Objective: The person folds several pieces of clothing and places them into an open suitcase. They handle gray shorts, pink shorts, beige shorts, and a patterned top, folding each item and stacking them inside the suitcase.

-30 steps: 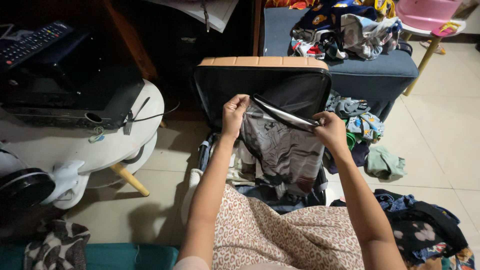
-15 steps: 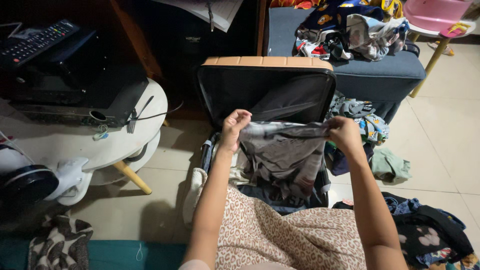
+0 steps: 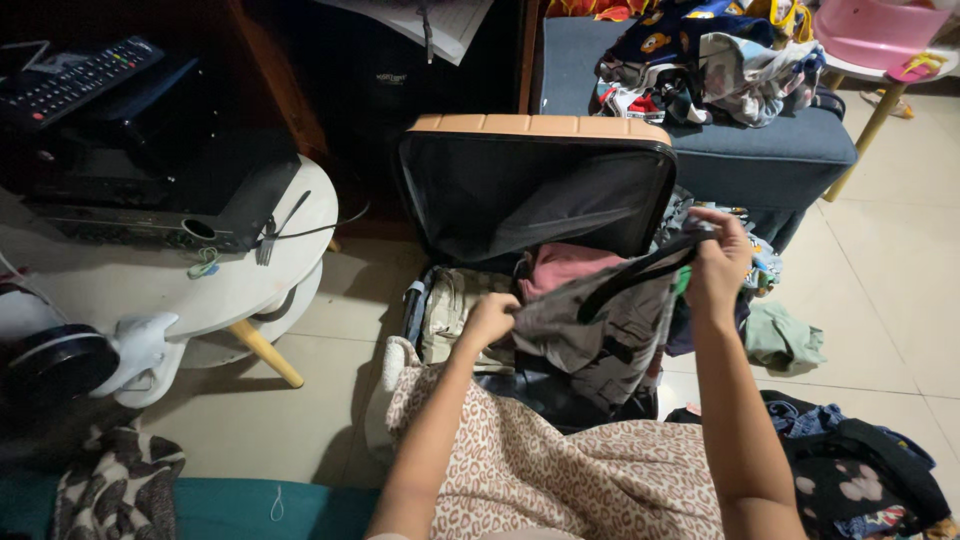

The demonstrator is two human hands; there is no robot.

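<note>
Cluttered floor: open suitcase, grey garment between both hands.

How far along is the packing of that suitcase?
Partly done: folded clothes already lie in the open suitcase. In hand: the left hand and right hand hold a grey printed garment. Left: piles on the blue sofa and the floor.

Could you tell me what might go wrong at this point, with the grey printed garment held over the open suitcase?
The left hand and right hand pinch only the edges of the grey printed garment, so it could slip and land crumpled. Its hanging lower part may snag on the open suitcase rim. Clothes on the floor lie close beside the right arm and could get dragged or mixed in.
</note>
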